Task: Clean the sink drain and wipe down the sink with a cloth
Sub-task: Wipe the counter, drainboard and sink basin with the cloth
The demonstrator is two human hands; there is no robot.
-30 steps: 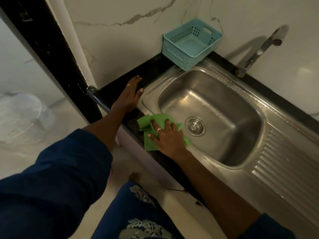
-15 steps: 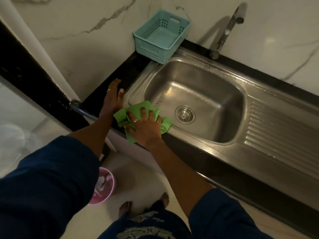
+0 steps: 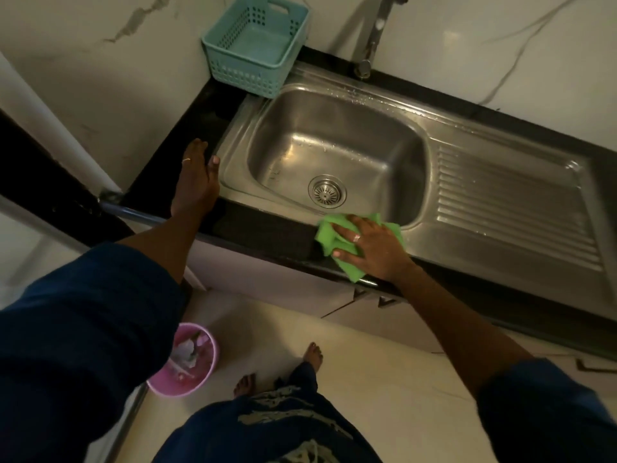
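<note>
Right hand (image 3: 367, 243) lies flat, fingers spread, palm pressing the green cloth (image 3: 329, 237) onto the front rim of the sink (image 3: 500, 242), just at the lip of the basin and near the drain (image 3: 326, 191). The cloth is bunched under the palm, with folds sticking out on the left and a corner hanging over the dark counter (image 3: 260, 228) edge. It is not pinched; weight alone holds it.

Left hand (image 3: 197, 182) is open and empty, flat on the counter beside the sink's left rim, thumb just touching the steel. It reads as a brace.

I judge the step in hand to be wiping the front rim. The basin looks streaked, with droplets along the back ledge near the tap (image 3: 370, 41) and on the ribbed drainboard (image 3: 507, 208), so I take most of the wiping to be ahead.

To do it well, I would:
- Keep the palm flat and the pressure even, so the cloth drags rather than rolls up.
- Flatten the bunched folds first; a wad cleans only a narrow strip.
- Follow the rim in one long line, overlapping strokes, then drop into the basin and work toward the drain.
- On the drainboard, wipe along the ribs, not across.
- Keep the left hand planted for balance on the long reach to the right.

The blue basket (image 3: 257, 45) sits at the back left corner, overlapping the sink's edge. The pink bucket (image 3: 187, 359) is on the floor below, well apart.
</note>
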